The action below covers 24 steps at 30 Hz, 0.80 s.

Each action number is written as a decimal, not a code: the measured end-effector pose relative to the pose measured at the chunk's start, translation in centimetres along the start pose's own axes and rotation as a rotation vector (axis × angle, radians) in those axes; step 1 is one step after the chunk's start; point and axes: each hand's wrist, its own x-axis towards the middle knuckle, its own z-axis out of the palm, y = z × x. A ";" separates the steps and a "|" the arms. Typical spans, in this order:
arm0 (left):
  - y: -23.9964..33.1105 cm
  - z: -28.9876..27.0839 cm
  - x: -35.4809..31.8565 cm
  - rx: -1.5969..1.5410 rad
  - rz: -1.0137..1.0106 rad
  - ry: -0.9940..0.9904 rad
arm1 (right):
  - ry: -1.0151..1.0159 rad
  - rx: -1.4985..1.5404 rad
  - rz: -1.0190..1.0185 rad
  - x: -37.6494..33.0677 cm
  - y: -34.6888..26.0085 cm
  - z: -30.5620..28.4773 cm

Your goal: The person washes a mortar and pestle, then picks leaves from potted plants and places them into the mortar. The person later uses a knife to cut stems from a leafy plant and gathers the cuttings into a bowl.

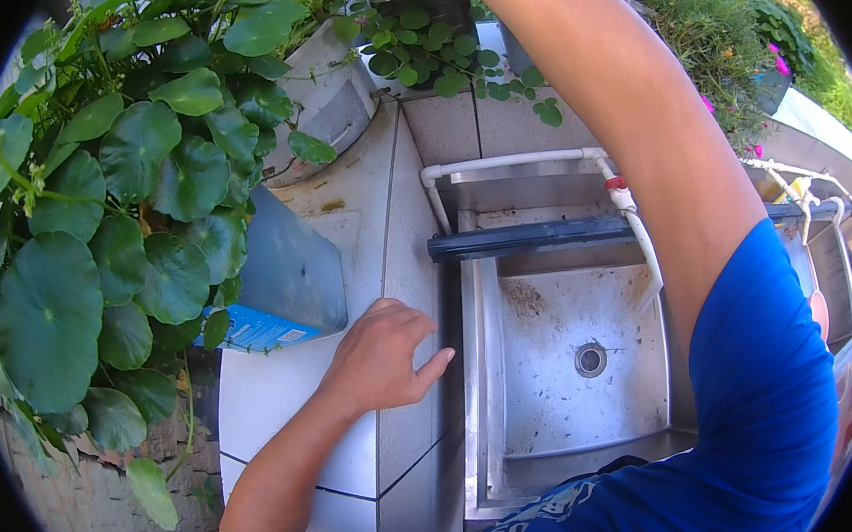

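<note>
While the person leans in over the outdoor sink (573, 354), the left hand (385, 357) rests on the tiled surface (361, 201) right at the basin's left rim. Its fingers are loosely curled and grasp nothing; the fingertips point toward the steel edge, and it looks as if the hand props the body. The right arm (635, 129) rises across the view and runs out at the top edge, so the right hand itself is out of sight and I cannot tell whether it holds anything.

The basin sits empty and stained, its round drain (590, 359) near the middle. A white pipe (508, 162) bends along the back and drops a white hose (644, 244) into the basin, probably so water lands inside. A dark bar (544, 238) lies across the sink's far end.

Just left of the resting hand stands a grey planter (291, 267) with a blue label low on its face, pushed to the surface's outer side, and broad round leaves (113, 231) spill over it. More pots with small-leaved creepers (429, 46) crowd the back. Pink flowers (780, 63) show at the far right.
</note>
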 end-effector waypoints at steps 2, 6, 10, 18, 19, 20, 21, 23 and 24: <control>0.0 0.2 2.9 -0.010 0.104 0.010 | -0.127 1.385 0.235 2.4 4.5 -5.4; -0.1 -0.3 -1.9 0.032 -0.080 0.030 | 0.119 1.076 0.572 -2.2 -10.1 -0.9; 0.1 -0.3 -0.7 0.046 -0.006 0.013 | 0.226 0.896 0.465 -2.4 -9.7 -5.1; -0.2 0.1 -0.2 0.017 0.035 0.061 | 0.382 0.633 0.306 -2.1 -8.7 -7.7; -0.2 0.1 -0.8 0.016 0.009 0.067 | 0.328 0.702 0.354 -2.7 -10.1 -7.2; -0.2 0.0 -0.9 0.019 0.003 0.077 | 0.328 0.692 0.371 -2.8 -10.6 -7.2; -0.3 -0.1 -1.1 0.025 -0.005 0.079 | 0.328 0.682 0.387 -3.0 -11.1 -7.2; -0.5 0.3 -0.9 0.022 0.003 0.071 | 0.364 0.657 0.336 -2.6 -9.8 -7.6; -0.4 0.4 -0.9 0.010 0.006 0.071 | 0.378 0.660 0.325 -2.7 -9.1 -7.7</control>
